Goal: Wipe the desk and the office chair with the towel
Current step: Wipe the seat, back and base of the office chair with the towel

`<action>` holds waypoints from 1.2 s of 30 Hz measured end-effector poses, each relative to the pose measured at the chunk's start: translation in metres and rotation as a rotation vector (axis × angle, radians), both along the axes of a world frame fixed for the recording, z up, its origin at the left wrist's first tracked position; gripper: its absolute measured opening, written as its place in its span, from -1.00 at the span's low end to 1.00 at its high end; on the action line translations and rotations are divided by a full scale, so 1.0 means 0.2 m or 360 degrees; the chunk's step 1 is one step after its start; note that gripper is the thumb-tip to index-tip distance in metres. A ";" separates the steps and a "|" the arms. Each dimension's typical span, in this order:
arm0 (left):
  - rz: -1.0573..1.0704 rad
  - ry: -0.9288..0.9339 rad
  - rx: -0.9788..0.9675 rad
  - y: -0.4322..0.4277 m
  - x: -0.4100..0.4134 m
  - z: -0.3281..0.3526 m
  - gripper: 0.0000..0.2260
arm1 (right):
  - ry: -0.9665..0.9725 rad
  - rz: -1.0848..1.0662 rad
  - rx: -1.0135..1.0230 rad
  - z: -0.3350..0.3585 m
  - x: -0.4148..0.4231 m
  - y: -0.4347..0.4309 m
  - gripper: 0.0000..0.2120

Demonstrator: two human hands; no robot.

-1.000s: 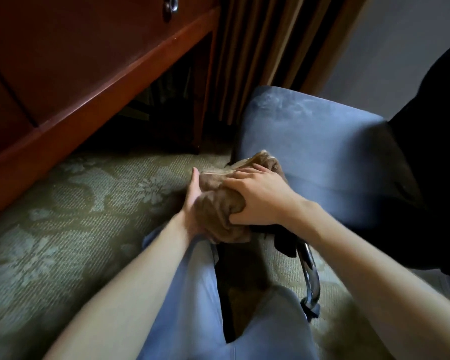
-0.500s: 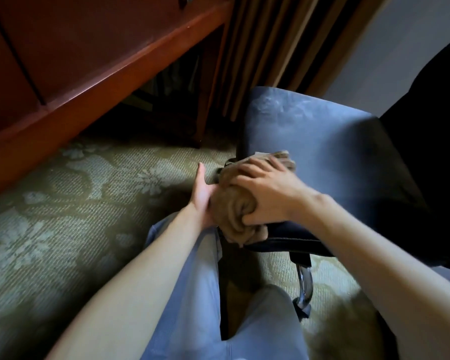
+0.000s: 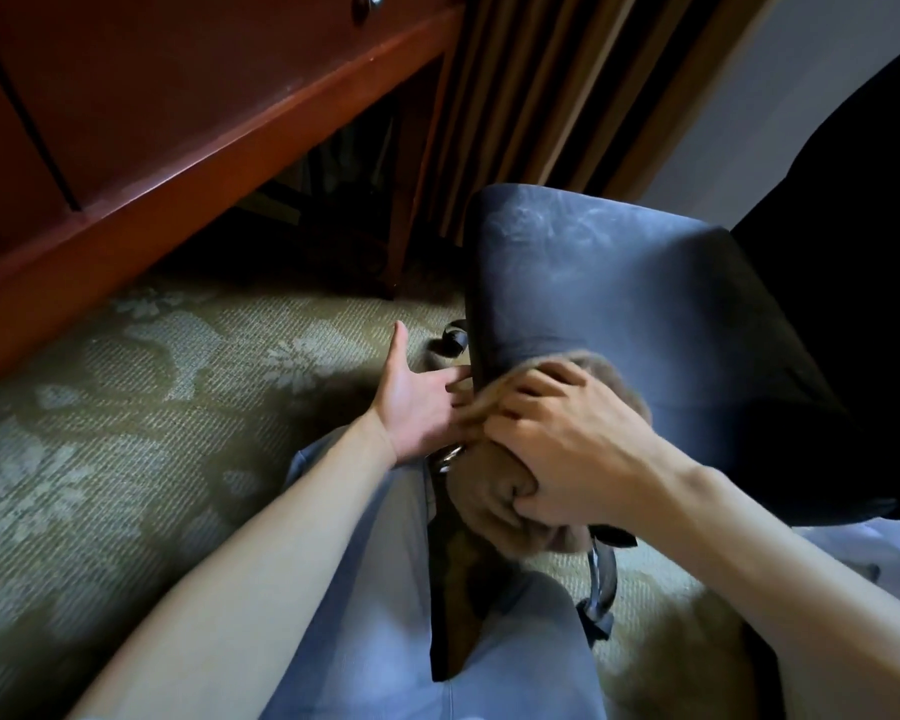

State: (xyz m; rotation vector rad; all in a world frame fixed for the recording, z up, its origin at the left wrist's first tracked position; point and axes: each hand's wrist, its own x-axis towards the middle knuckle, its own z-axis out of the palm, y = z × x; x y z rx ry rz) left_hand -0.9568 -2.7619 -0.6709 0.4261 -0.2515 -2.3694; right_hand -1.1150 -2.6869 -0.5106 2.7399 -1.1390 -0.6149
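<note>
Head view, looking down at the near left corner of the office chair (image 3: 619, 304). The blue-grey seat fills the right centre of the scene, its fabric marked with pale streaks. The right hand (image 3: 567, 459) is clamped on the brown towel (image 3: 489, 511), fingers curled over the bunched cloth and thumb dug into it from below. It presses the towel against the near left edge of the seat, and the cloth wraps over that edge. The left hand (image 3: 422, 402) is spread, palm turned right and thumb pointing far. Its straight fingers reach to the seat's left edge, just beside the towel, and their tips are partly hidden behind the right hand's fingers. A metal lever (image 3: 601, 574) hangs below the seat, near the towel's lower end. The red-brown desk (image 3: 178, 122) runs along the far left, well apart from the towel, with a drawer pull (image 3: 369, 0) at the top edge of the view. A striped curtain (image 3: 531, 96) hangs far, behind the chair. Patterned green carpet (image 3: 126, 407) covers the floor. The person's blue trousers (image 3: 365, 589) show near, between the forearms.
</note>
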 end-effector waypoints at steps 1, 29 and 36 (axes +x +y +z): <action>-0.0027 0.0114 -0.0026 0.01 0.00 0.02 0.15 | -0.0003 -0.0015 -0.0017 -0.01 -0.01 -0.03 -0.36; 0.1009 -0.1242 -0.0213 -0.03 0.09 0.26 -0.64 | -0.0868 -0.0351 -0.0776 -0.14 0.03 -0.36 -0.41; 0.0766 -0.0832 -0.0372 0.04 -0.09 0.32 -0.50 | -0.0562 -0.0491 -0.0586 -0.21 0.00 -0.28 -0.49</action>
